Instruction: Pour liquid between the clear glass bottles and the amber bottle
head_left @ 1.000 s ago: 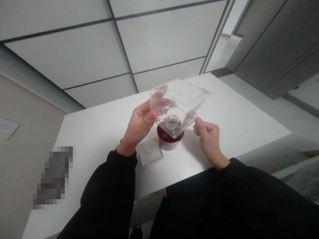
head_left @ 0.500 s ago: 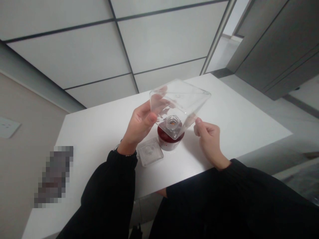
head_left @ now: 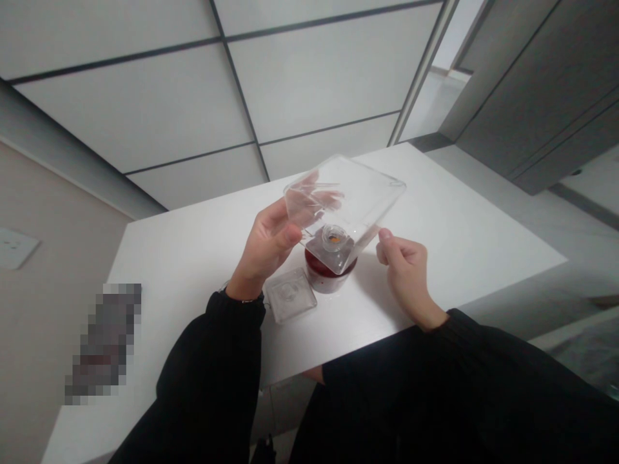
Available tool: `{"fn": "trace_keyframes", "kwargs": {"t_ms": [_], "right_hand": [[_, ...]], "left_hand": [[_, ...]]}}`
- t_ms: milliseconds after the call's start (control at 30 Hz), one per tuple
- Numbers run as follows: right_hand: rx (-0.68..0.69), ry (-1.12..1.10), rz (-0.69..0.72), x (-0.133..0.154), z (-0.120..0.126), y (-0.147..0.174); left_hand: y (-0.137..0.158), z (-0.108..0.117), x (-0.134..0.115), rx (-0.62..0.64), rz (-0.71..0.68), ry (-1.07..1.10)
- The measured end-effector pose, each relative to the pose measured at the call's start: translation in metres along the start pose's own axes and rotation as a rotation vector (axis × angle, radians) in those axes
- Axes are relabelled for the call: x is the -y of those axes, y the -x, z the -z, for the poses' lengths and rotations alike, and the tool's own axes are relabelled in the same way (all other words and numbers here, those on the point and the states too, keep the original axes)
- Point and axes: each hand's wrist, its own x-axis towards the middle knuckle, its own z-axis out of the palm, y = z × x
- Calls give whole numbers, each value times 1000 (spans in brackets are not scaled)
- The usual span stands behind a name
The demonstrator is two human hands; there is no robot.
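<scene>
A white table [head_left: 193,258] fills the middle of the view, its near-left corner cut off by the bottom edge and part of its near side hidden behind two black sleeves [head_left: 213,380]. Behind it runs a white panelled wall with dark seams, and grey cabinet fronts [head_left: 536,90] stand at the upper right. On the far left a pixelated patch [head_left: 104,341] covers something that cannot be made out, and a pale socket plate [head_left: 14,248] is cut by the left edge.

Above the table, a clear square bottle [head_left: 353,193] is held tipped, mouth down and toward the camera. Its walls are see-through, so its edges are hard to trace, and whether anything is left inside cannot be told; a small orange-red glint shows at the mouth. The left hand [head_left: 268,245] grasps the bottle by its left side, thumb on the near face, fingers seen blurred through the plastic behind it. The right hand [head_left: 406,270] is loosely curled, thumb and forefinger pinched at the bottle's lower right corner; whether they truly grip it or only touch it cannot be told.

Directly under the mouth stands a small cup [head_left: 330,274] of dark red liquid on the table, its rim largely hidden by the bottle's neck. Just left of the cup, beside the left wrist, a clear square lid [head_left: 290,294] lies flat on the table.
</scene>
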Motion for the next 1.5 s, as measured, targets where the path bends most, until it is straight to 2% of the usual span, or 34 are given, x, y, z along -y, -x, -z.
{"fn": "trace_keyframes", "kwargs": {"t_ms": [1100, 1300, 1500], "right_hand": [[14, 19, 19, 4, 1, -1], [3, 21, 51, 4, 1, -1], [-34, 32, 144, 11, 6, -7]], "left_hand": [[-5, -2, -3, -14, 30, 17], [-5, 2, -2, 52, 14, -89], [-5, 4, 0, 60, 58, -90]]}}
